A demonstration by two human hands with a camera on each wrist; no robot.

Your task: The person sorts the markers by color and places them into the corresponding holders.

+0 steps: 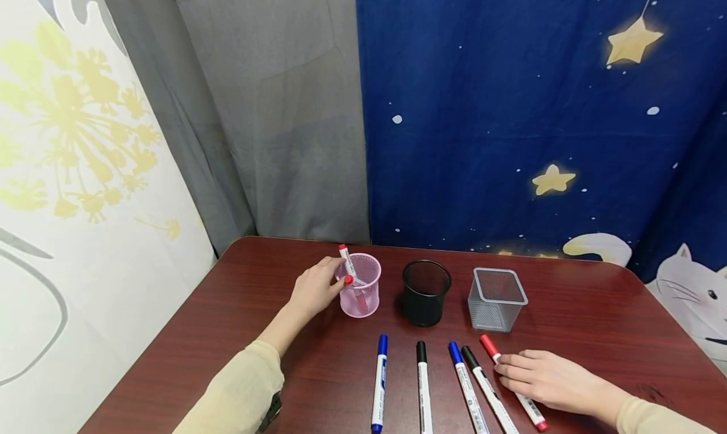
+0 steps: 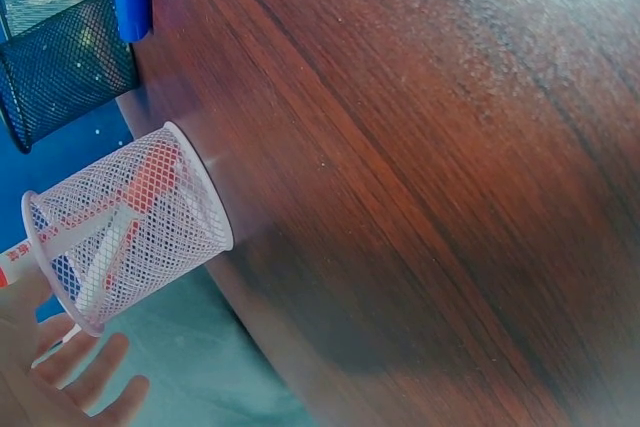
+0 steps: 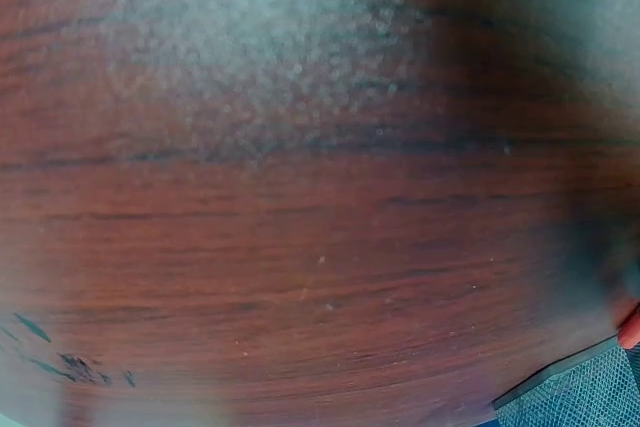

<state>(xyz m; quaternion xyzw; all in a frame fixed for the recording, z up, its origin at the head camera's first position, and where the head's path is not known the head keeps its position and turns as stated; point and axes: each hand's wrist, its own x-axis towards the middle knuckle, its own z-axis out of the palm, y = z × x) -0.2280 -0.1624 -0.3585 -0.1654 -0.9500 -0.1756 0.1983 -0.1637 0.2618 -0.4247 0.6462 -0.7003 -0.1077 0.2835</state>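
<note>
My left hand (image 1: 318, 287) is at the rim of a pink mesh pen cup (image 1: 369, 301), its fingers extended beside the rim in the left wrist view. Two red-and-white markers lean inside the cup; the red end of one marker (image 1: 342, 248) sticks up above the rim, and another red end shows by my thumb. On the table, my right hand (image 1: 539, 378) rests across a red marker (image 1: 532, 413), fingers fairly straight; its thumb is hidden. Left of that hand lie a black marker (image 1: 490, 390), a blue marker (image 1: 467, 387), another black marker (image 1: 423, 387) and another blue marker (image 1: 380, 383).
Beside the pink cup stand a round black mesh cup (image 1: 425, 301) and a square grey mesh cup (image 1: 494, 314). The red-brown wooden table (image 1: 187, 352) ends at a grey curtain (image 1: 289, 118) and a blue starry curtain (image 1: 483, 106).
</note>
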